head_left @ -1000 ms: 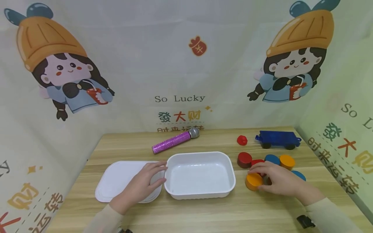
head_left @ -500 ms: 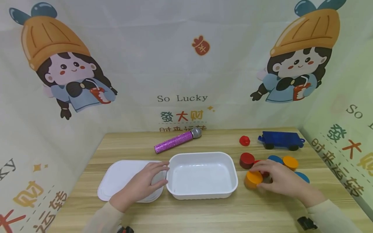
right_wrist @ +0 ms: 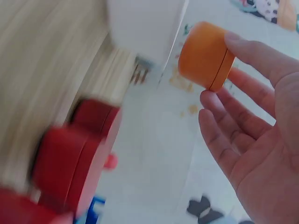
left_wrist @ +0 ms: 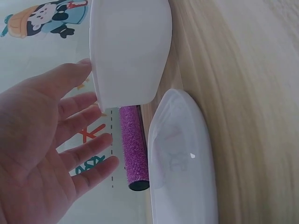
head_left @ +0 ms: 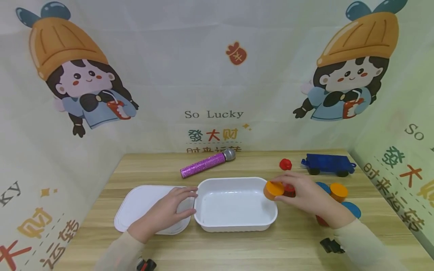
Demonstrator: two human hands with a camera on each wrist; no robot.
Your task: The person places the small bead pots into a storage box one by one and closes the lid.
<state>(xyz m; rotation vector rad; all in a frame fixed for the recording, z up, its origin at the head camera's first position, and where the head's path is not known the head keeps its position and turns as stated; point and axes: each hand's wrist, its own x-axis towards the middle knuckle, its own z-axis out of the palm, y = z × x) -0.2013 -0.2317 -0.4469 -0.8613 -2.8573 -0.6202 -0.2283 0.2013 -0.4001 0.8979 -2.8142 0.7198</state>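
My right hand (head_left: 305, 194) pinches an orange cylinder (head_left: 274, 191) between thumb and fingertips. In the head view it overlaps the right rim of a white plastic box (head_left: 234, 228). A thin seam circles the cylinder (right_wrist: 201, 56) near one end in the right wrist view. At the box's left rim, my left hand (head_left: 161, 216) lies with spread fingers, the tips touching the rim. Its thumb (left_wrist: 74, 72) also meets the rim in the left wrist view. Only a bare white floor shows inside the box. Partly beneath the left hand lies a white lid (head_left: 144, 205).
A purple glittery microphone (head_left: 205, 165) lies behind the box. On the right are red cylinders (right_wrist: 65, 168), a blue cylinder (head_left: 352, 209), another orange cylinder (head_left: 338, 192), a small red piece (head_left: 285, 164) and a blue toy wagon (head_left: 328, 164). Patterned cloth (head_left: 162, 75) walls the table's back and sides.
My right hand has lifted the orange cylinder off the table and carried it left and up to the box's right rim. My left hand stays at the left rim.
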